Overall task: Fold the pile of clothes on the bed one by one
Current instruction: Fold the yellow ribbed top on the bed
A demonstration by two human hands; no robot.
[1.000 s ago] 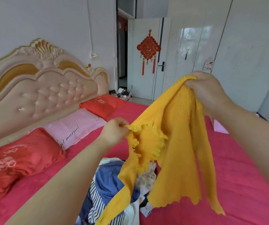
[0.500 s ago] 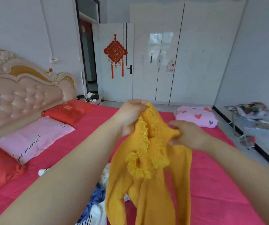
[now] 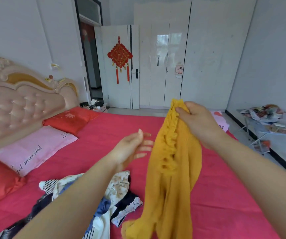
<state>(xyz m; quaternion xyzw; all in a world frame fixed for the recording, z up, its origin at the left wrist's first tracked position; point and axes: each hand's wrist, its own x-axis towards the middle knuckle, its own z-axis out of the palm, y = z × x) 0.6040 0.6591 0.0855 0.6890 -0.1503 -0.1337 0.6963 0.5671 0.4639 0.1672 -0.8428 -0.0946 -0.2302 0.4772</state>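
Note:
A yellow knit garment (image 3: 171, 178) with a ruffled lace edge hangs in the air over the red bed (image 3: 90, 152). My right hand (image 3: 197, 123) grips its top end, and the cloth drops down to the frame's lower edge. My left hand (image 3: 133, 149) hovers just left of the garment with its fingers spread, touching nothing. Below my left forearm lies the pile of clothes (image 3: 119, 192): floral, striped, blue and dark pieces, partly hidden by my arm.
Two red pillows (image 3: 71, 119) and a pink pillow (image 3: 31, 150) lie against the padded headboard (image 3: 18, 104) at left. A pink folded piece (image 3: 219, 119) rests at the bed's far right corner. A cluttered metal rack (image 3: 266, 121) stands by the right wall.
My left hand has let go of the yellow garment and moved down and left with fingers spread. My right hand now holds the garment alone, further right and higher.

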